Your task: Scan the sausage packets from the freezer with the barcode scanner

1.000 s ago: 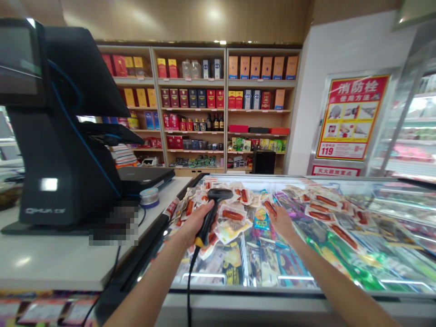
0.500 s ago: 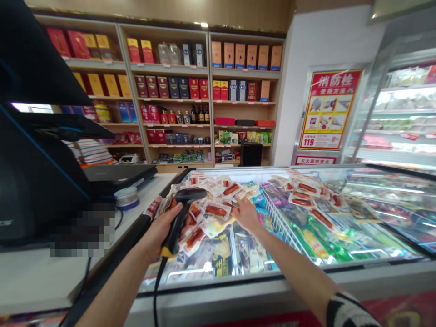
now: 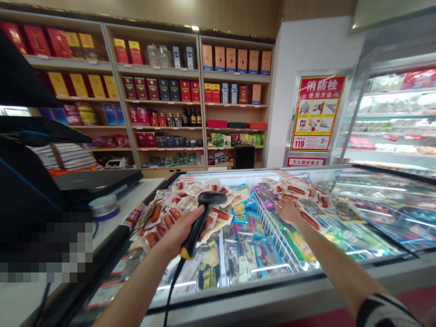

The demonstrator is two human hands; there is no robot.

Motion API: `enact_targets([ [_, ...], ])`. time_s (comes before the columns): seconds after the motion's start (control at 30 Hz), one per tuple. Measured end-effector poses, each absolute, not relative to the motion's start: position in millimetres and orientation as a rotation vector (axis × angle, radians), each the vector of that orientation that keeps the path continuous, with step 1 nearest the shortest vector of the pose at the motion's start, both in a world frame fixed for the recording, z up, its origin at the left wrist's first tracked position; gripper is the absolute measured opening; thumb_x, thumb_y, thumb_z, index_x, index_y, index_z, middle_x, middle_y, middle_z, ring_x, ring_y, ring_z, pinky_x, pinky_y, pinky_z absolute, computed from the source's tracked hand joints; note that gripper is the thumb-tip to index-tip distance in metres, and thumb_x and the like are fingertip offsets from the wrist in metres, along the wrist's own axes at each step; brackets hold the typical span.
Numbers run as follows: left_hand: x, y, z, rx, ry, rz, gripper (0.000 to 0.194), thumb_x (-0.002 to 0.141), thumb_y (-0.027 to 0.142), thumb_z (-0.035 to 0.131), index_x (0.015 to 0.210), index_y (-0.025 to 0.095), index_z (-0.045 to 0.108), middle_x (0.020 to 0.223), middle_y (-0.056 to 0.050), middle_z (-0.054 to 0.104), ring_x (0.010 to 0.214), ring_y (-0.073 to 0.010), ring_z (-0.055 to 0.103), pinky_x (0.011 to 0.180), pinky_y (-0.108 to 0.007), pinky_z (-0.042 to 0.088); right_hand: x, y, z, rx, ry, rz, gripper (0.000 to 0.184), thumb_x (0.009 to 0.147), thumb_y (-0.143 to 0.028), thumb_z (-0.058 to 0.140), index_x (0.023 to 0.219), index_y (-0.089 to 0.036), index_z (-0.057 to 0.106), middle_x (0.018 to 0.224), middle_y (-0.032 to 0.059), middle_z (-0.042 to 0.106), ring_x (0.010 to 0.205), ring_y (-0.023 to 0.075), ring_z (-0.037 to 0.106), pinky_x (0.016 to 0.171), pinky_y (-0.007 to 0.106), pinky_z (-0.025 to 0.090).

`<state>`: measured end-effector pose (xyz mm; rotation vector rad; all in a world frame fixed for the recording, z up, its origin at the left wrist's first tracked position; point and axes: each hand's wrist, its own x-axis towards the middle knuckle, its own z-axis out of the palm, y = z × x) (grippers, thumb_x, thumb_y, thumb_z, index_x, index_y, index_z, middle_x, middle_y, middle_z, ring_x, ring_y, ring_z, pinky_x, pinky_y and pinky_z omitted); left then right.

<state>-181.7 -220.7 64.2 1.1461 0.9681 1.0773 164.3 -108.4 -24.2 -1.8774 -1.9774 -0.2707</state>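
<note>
My left hand point(image 3: 180, 231) is closed round the handle of a black barcode scanner point(image 3: 204, 213) with a yellow band, held over the left end of a glass-topped chest freezer point(image 3: 259, 290). Its cable hangs down toward me. My right hand point(image 3: 289, 211) reaches over the freezer's middle, fingers stretched flat on red sausage packets point(image 3: 296, 190) lying on the glass. More sausage packets point(image 3: 166, 213) are heaped on the lid just left of the scanner. Coloured frozen-food packs point(image 3: 248, 245) show inside.
A black till terminal point(image 3: 30, 181) stands on the white counter point(image 3: 136, 195) at left, with a tape roll point(image 3: 104, 206). Shelves of boxed bottles point(image 3: 163, 91) fill the back wall. A red fire poster point(image 3: 315, 113) and an upright chiller point(image 3: 391, 113) stand at right. A person in stripes point(image 3: 68, 156) is behind the till.
The view has swung right and the till has slid to the left edge. My right hand has moved right across the lid to other sausage packets. The scanner stays in my left hand.
</note>
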Motion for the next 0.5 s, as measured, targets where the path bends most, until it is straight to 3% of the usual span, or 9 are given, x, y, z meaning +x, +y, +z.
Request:
enact_targets([
  [0.1, -178.9, -215.7, 59.5, 1.156, 0.93, 1.028, 0.035, 0.07, 0.046, 0.048, 0.064, 0.012, 0.051, 0.049, 0.0, 0.051, 0.039, -0.0077, 0.046, 0.036, -0.018, 0.036, 156.6, -107.5, -30.3, -1.71, -2.118, -0.224, 0.033, 0.08, -0.026, 0.03, 0.069, -0.017, 0.06, 0.073, 0.0047, 0.06, 0.078, 0.0148, 0.053, 0.075, 0.027, 0.036],
  [0.2, -178.3, -212.8, 56.3, 1.148, 0.925, 1.004, 0.032, 0.07, 0.044, 0.049, 0.066, 0.012, 0.051, 0.054, -0.001, 0.053, 0.041, -0.0075, 0.048, 0.037, -0.018, 0.037, 154.3, -108.5, -36.6, -1.556, -2.017, -0.318, 0.026, 0.077, -0.025, 0.036, 0.088, -0.017, 0.058, 0.094, 0.0065, 0.057, 0.09, 0.0153, 0.05, 0.078, 0.026, 0.035],
  [0.27, -178.7, -212.5, 55.2, 1.141, 0.925, 0.997, 0.031, 0.07, 0.044, 0.049, 0.066, 0.013, 0.051, 0.056, -0.001, 0.054, 0.041, -0.0075, 0.048, 0.038, -0.018, 0.037, 154.6, -109.2, -39.1, -1.624, -1.895, -0.403, 0.032, 0.072, -0.031, 0.045, 0.098, -0.016, 0.054, 0.104, 0.0094, 0.052, 0.098, 0.0194, 0.046, 0.08, 0.03, 0.034],
  [0.4, -183.3, -213.7, 53.0, 1.153, 0.901, 0.992, 0.033, 0.07, 0.045, 0.048, 0.067, 0.013, 0.051, 0.058, -0.001, 0.055, 0.042, -0.0075, 0.048, 0.038, -0.018, 0.036, 149.6, -111.9, -38.3, -1.939, -1.919, -0.321, 0.035, 0.067, -0.043, 0.049, 0.087, -0.015, 0.057, 0.08, 0.0099, 0.058, 0.08, 0.0223, 0.053, 0.069, 0.031, 0.037],
  [0.5, -188.1, -214.6, 50.3, 1.156, 0.901, 1.011, 0.034, 0.07, 0.046, 0.048, 0.068, 0.012, 0.052, 0.058, -0.002, 0.055, 0.043, -0.0077, 0.049, 0.039, -0.018, 0.037, 139.8, -117.4, -35.5, -1.992, -1.929, -0.236, 0.029, 0.071, -0.037, 0.045, 0.086, -0.015, 0.056, 0.07, 0.0069, 0.057, 0.067, 0.018, 0.054, 0.061, 0.027, 0.035],
])
